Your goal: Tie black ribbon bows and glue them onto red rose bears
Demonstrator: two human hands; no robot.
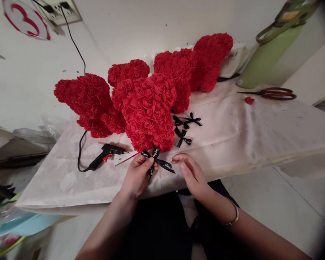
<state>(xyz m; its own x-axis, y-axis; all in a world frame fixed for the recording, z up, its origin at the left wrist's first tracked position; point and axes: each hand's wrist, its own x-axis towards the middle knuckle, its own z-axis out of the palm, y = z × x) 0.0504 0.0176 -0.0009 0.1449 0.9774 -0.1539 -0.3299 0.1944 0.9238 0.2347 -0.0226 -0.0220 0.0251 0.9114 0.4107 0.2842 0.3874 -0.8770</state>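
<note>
My left hand [141, 171] pinches a black ribbon bow [164, 165] with white lettering at its knot, near the table's front edge. Just right of the bow, my right hand [191, 173] is held apart from it, with curled fingers, a gap between thumb and forefinger, and nothing in them. Directly behind the bow stands a red bear-shaped figure covered in foam roses [148, 112]. Two small tied black bows, one nearer [183, 137] and one farther [193, 119], lie to its right, partly overlapping other ribbon.
More red rose figures stand behind, one at left [89, 101] and one at far right [211, 61]. A black glue gun [105, 156] with a cord lies left. Scissors [277, 94], a loose red petal piece [249, 100] and a green bottle [271, 54] are at the right.
</note>
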